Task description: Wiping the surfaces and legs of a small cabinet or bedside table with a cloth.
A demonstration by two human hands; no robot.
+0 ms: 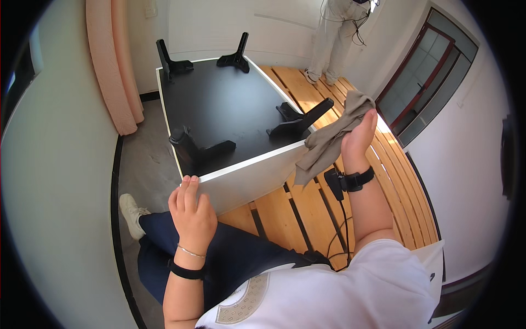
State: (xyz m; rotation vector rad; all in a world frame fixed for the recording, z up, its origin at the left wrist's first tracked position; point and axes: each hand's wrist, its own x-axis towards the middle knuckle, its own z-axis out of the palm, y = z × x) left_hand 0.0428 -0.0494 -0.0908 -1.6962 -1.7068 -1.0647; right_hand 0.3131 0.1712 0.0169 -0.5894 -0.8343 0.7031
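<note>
A white box-shaped piece of furniture, perhaps a small cabinet (250, 177), has its black underside (222, 111) facing up. Black plastic legs stick up near its corners, among them a near-left leg (197, 148) and a near-right leg (302, 121). My left hand (193, 218) holds the near-left corner, with fingertips over the white top edge. My right hand (359, 135) is raised beyond the near-right corner and grips a crumpled grey-brown cloth (328, 142). The cloth hangs down beside that corner; whether it touches the furniture I cannot tell.
The furniture rests on a wooden slatted platform (275, 214). A person (328, 45) stands at its far end, with loose cables by the legs. A pink curtain (113, 70) hangs at the left. A black cable (346, 230) runs from my right wrist device (335, 185).
</note>
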